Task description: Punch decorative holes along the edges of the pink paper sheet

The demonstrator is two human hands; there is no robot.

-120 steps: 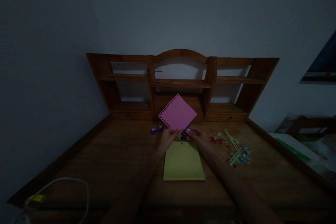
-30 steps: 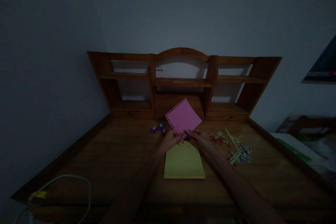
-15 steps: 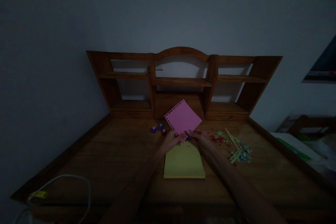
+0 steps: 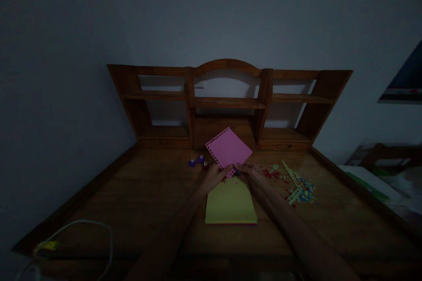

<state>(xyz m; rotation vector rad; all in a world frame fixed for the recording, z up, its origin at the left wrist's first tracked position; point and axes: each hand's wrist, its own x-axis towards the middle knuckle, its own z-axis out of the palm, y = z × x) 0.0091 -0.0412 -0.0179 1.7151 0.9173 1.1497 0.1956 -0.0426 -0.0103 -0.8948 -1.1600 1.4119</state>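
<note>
A pink sheet of paper [image 4: 229, 149] is held tilted, one corner up, with rows of small punched holes along two edges. My left hand [image 4: 213, 178] pinches its lower left edge. My right hand [image 4: 251, 171] is closed around a small purple craft punch [image 4: 236, 168] at the sheet's lower corner. Whether the punch is pressed down is too dark to tell. Below both hands lies a stack of yellow paper [image 4: 231, 205] with a few tiny scraps on it. Two purple punches [image 4: 192, 163] and a red punch [image 4: 205, 166] stand to the left of the sheet.
Right of my hands, red, pale green and blue paper cutouts [image 4: 306, 193] lie scattered with punched paper strips [image 4: 290, 173]. A wooden shelf unit [image 4: 227, 103] stands at the back of the wooden desk [image 4: 148, 193]. A white cable [image 4: 110, 237] loops at the front left.
The pink sheet's top corner has dipped slightly, and the purple punch has shifted a little with my right hand. A small speck now shows near the yellow stack's front edge.
</note>
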